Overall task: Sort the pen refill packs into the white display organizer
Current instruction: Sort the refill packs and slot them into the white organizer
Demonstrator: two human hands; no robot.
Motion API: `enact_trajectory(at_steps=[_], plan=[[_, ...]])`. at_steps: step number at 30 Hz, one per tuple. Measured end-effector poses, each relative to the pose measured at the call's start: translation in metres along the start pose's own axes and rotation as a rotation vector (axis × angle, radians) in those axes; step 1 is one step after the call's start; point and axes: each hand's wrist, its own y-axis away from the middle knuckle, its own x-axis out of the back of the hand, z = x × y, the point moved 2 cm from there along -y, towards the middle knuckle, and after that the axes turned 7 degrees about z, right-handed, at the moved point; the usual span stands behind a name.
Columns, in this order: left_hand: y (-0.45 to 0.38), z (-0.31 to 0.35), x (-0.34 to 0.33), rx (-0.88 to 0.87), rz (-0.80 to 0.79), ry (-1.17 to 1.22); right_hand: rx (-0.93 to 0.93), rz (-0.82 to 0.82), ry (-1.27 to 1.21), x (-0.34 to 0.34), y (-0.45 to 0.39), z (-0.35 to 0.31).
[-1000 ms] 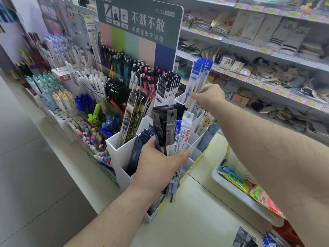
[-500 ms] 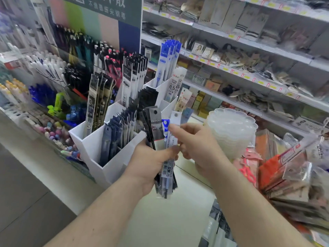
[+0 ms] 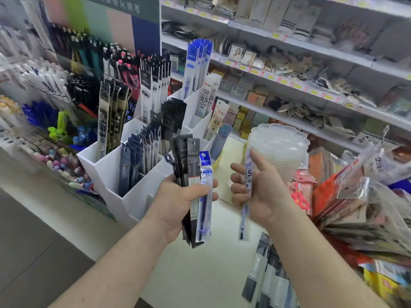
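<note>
Right hand [image 3: 255, 192] now away from left hand [image 3: 178, 203], clamped on single white refill pack [image 3: 246, 181] at frame centre. Left clamped on remaining bundle [image 3: 195, 185]. Next probably white organizer [image 3: 138, 196], centre left.

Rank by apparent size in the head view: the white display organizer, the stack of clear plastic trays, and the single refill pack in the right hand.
1. White display organizer, clearly largest.
2. Stack of clear scalloped plastic trays.
3. Single clear 0.5 refill pack gripped by the right hand; it is nearer the camera, yet looks smallest.
</note>
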Motion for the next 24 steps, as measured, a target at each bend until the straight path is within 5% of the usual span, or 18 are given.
enact_trajectory(at_steps=[9, 16, 24], plan=[[0.003, -0.004, 0.005, -0.047, 0.032, -0.033, 0.057, -0.318, 0.004, 0.001, 0.017, 0.001], [0.005, 0.000, 0.008, -0.010, -0.015, -0.036, 0.178, -0.234, 0.181, 0.002, 0.012, 0.004], [0.011, -0.003, 0.014, -0.022, -0.045, -0.114, 0.505, -0.159, 0.664, -0.015, 0.015, 0.025]])
